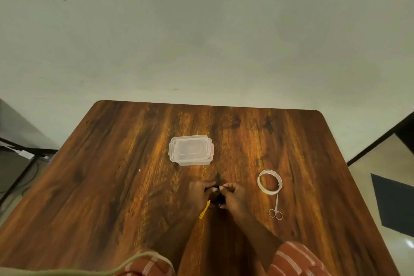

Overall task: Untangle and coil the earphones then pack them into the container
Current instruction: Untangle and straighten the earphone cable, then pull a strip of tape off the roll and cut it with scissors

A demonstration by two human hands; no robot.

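Black earphones (220, 199) are bunched between my two hands near the middle of the wooden table (112, 163). My left hand (199, 192) and my right hand (233, 195) both pinch the dark cord, fingertips almost touching. A short piece of cord (217, 176) pokes out beyond my fingers toward the container. The clear plastic container (190, 150) stands just beyond my hands with its lid on. A yellow tie (205, 209) lies under my left wrist.
A roll of white tape (269, 181) lies to the right of my hands, and small silver scissors (276, 208) lie just below it. A small white speck (139, 170) lies at the left. The table's far edge meets a pale wall.
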